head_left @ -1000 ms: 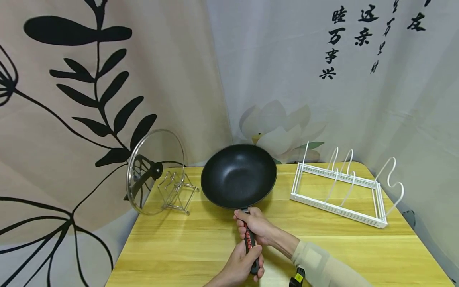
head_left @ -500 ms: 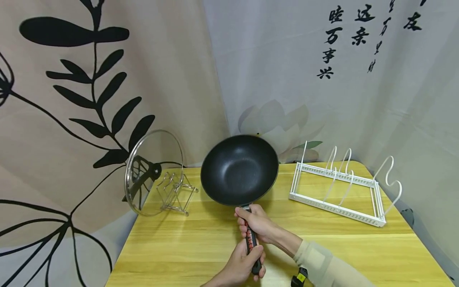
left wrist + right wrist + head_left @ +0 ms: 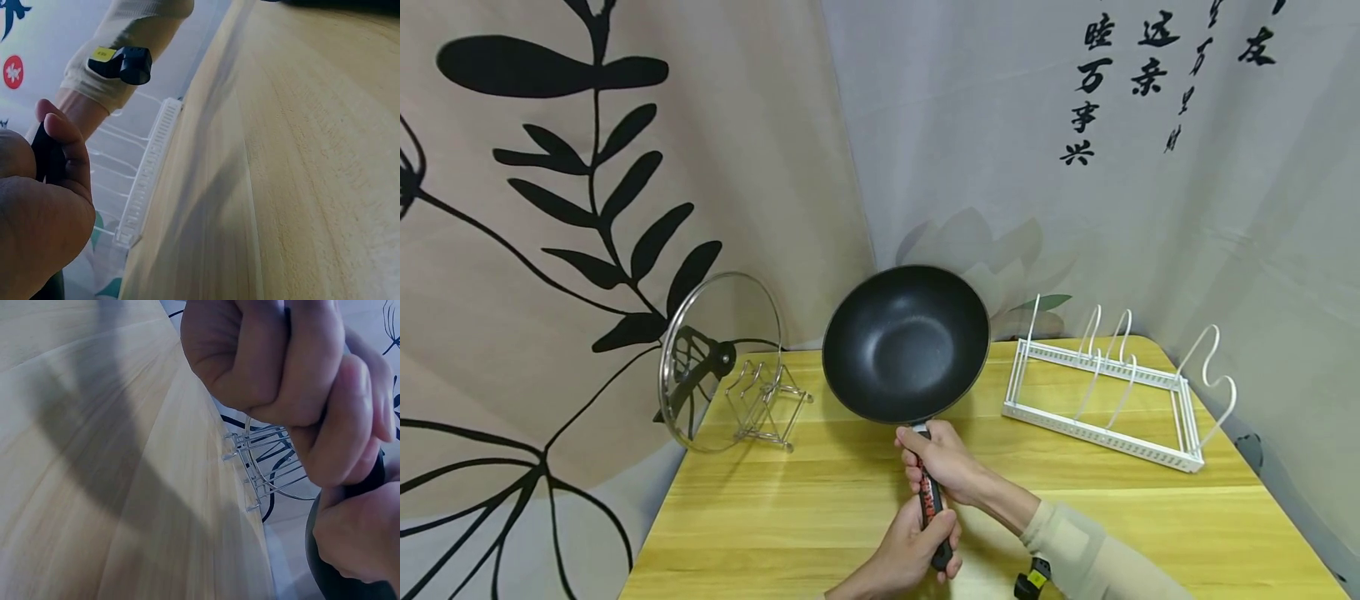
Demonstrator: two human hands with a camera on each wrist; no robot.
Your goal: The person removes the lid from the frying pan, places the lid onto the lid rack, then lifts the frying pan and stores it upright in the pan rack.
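A black wok [image 3: 908,346] with a long black handle [image 3: 930,500] is held off the table in the head view, tilted so that its inside faces me. My right hand [image 3: 947,463] grips the handle close to the bowl. Lower down, my left hand [image 3: 912,546] holds the handle's end, its thumb lying along the top. In the left wrist view the left hand's fingers [image 3: 74,156] curl round the black handle. Most of the wok lies outside both wrist views.
A glass lid [image 3: 681,425] stands upright in a small wire rack [image 3: 775,408] at the left of the wooden table [image 3: 760,533]. On the right lies a white rack [image 3: 1105,442] with upright wire dividers. Printed curtains [image 3: 760,167] hang behind.
The wok has risen and shifted slightly right, its bowl tipping further up toward me. Both hands keep their grip on the handle and have moved a little with it.
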